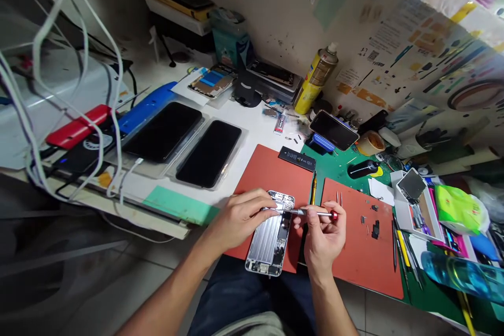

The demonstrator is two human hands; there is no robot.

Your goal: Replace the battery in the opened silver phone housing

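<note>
An opened phone lies on a red-brown mat in front of me, its silver inner frame and circuit parts showing. My right hand is closed around a slim silver screwdriver with a red end cap; the shaft points left across the phone's upper part. My left hand reaches over the phone's upper left, fingertips pinched together at the screwdriver's tip. Whatever is between them is too small to make out. Two thin metal prongs stick out behind my right hand; whether it holds them is unclear.
Beyond the phone lie a black battery and a gold-handled screwdriver. Small parts rest on the right mat. Two dark phones sit on the left, near white cables. A blue bottle lies far right.
</note>
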